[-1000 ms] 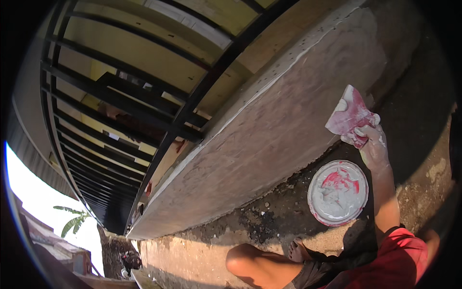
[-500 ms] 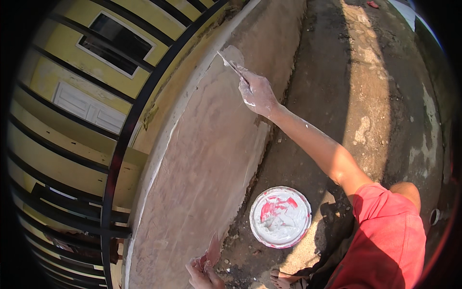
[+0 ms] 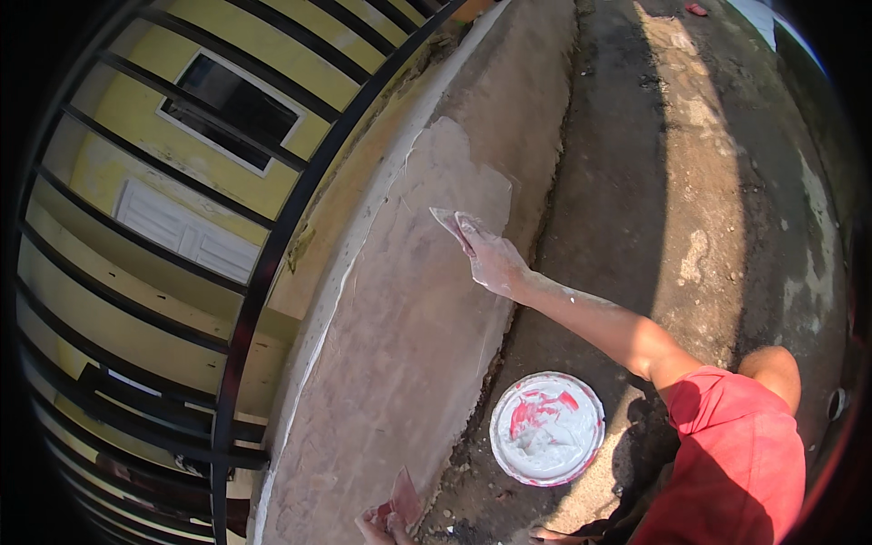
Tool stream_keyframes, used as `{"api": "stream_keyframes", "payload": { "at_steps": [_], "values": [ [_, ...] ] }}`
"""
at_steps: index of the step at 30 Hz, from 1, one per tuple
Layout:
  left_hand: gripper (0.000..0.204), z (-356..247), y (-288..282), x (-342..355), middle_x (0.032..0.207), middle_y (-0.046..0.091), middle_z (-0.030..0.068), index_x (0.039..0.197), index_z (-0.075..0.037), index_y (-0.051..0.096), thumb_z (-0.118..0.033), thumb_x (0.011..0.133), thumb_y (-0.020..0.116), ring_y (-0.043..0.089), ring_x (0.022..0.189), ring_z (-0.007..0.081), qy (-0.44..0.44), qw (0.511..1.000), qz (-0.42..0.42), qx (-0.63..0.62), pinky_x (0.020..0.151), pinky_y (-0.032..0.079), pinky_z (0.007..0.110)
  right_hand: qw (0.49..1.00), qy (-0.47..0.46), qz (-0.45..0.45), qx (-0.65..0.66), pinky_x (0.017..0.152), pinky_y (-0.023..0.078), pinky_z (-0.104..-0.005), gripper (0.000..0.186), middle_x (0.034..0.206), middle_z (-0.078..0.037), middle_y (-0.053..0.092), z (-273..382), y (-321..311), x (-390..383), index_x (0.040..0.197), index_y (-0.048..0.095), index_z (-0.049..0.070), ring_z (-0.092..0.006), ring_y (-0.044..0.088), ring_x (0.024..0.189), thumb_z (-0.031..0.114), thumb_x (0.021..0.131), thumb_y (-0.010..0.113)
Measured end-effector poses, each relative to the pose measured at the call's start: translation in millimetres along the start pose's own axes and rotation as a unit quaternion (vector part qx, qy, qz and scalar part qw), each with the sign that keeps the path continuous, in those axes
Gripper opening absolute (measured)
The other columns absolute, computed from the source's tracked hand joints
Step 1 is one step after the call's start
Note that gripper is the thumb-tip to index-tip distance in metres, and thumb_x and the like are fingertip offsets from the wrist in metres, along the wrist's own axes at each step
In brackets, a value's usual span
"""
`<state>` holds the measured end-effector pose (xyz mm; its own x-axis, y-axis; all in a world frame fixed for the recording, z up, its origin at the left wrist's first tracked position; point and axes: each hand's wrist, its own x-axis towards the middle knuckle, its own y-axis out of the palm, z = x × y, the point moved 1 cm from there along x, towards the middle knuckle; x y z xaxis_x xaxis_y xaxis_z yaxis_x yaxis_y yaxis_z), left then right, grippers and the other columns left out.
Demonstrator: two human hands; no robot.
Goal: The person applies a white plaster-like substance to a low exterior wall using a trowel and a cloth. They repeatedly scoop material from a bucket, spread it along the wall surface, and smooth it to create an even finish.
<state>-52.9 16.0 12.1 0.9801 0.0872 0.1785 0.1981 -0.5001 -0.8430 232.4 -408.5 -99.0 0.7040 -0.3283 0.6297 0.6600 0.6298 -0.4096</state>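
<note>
My right hand (image 3: 495, 271) grips a flat, putty-smeared spreader (image 3: 447, 222), its blade on or very near the low concrete wall (image 3: 381, 381). A smoother, pale patch (image 3: 459, 154) of skim coat shows just beyond the blade. At the lower edge my left hand (image 3: 381, 527), partly out of frame, holds a translucent reddish spreader (image 3: 404, 490) beside the wall. A round tub (image 3: 547, 427) of white paste streaked with pink sits on the ground below my right forearm.
Black metal railings (image 3: 254, 300) run along the wall's left side, with a yellow building (image 3: 109, 163), window and white door behind. A rough concrete path (image 3: 690, 227) with a sunlit strip lies right of the wall. A red sandal (image 3: 696, 10) is at the far end.
The view swung round along the wall over the last second. Since half a second ago, my right hand and spreader have moved down the wall toward me, uncovering more of the pale patch.
</note>
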Motion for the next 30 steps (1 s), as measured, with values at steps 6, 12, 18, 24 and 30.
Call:
{"api": "stream_keyframes", "payload": {
  "at_steps": [6, 12, 18, 24, 30],
  "values": [
    [0.030, 25, 3, 12, 0.115, 0.070, 0.0179, 0.126, 0.002, 0.049, -0.019, 0.107, 0.059, 0.069, 0.104, 0.0238, 0.032, 0.997, -0.002, -0.067, 0.086, 0.057, 0.034, 0.986, 0.119, -0.116, -0.001, 0.098, 0.053, -0.0537, 0.061, 0.115, -0.032, 0.068, -19, -86, 115, 0.147, 0.049, -0.001, -0.0507, 0.066, 0.106, 0.008, 0.087, 0.058],
    [0.030, 14, -6, 14, 0.115, 0.071, 0.0170, 0.126, 0.002, 0.049, -0.019, 0.108, 0.059, 0.069, 0.103, 0.0225, 0.016, 0.998, -0.018, -0.057, 0.084, 0.057, 0.033, 0.995, 0.063, -0.072, -0.014, 0.104, 0.051, -0.0520, 0.064, 0.143, -0.036, 0.052, 43, -23, 84, 0.150, 0.041, -0.009, -0.0506, 0.060, 0.121, 0.004, 0.088, 0.054],
    [0.030, 29, 1, 17, 0.115, 0.071, 0.0174, 0.126, 0.003, 0.049, -0.017, 0.107, 0.060, 0.069, 0.104, 0.0225, 0.012, 0.997, -0.005, -0.075, 0.086, 0.057, 0.033, 0.988, -0.106, 0.094, -0.062, 0.096, 0.058, -0.0491, 0.063, 0.142, -0.028, 0.058, 122, -9, -52, 0.152, 0.045, -0.002, -0.0436, 0.063, 0.122, 0.008, 0.092, 0.059],
    [0.028, 17, -7, 11, 0.116, 0.069, 0.0175, 0.125, 0.003, 0.048, -0.014, 0.106, 0.060, 0.068, 0.106, 0.0229, -0.009, 0.993, 0.011, -0.114, 0.089, 0.057, 0.034, 0.999, -0.008, -0.023, 0.023, 0.093, 0.055, -0.0530, 0.044, 0.110, -0.026, 0.072, 84, -114, 55, 0.133, 0.066, 0.003, -0.0449, 0.070, 0.102, 0.013, 0.090, 0.060],
    [0.026, -5, -16, 13, 0.114, 0.071, 0.0159, 0.124, 0.001, 0.051, -0.015, 0.106, 0.061, 0.069, 0.106, 0.0215, -0.003, 0.988, 0.020, -0.155, 0.090, 0.056, 0.033, 0.982, 0.035, -0.102, -0.157, 0.098, 0.053, -0.0530, 0.054, 0.112, -0.027, 0.072, 3, -146, 181, 0.141, 0.063, 0.014, -0.0479, 0.068, 0.107, 0.019, 0.087, 0.059]
  ]
}}
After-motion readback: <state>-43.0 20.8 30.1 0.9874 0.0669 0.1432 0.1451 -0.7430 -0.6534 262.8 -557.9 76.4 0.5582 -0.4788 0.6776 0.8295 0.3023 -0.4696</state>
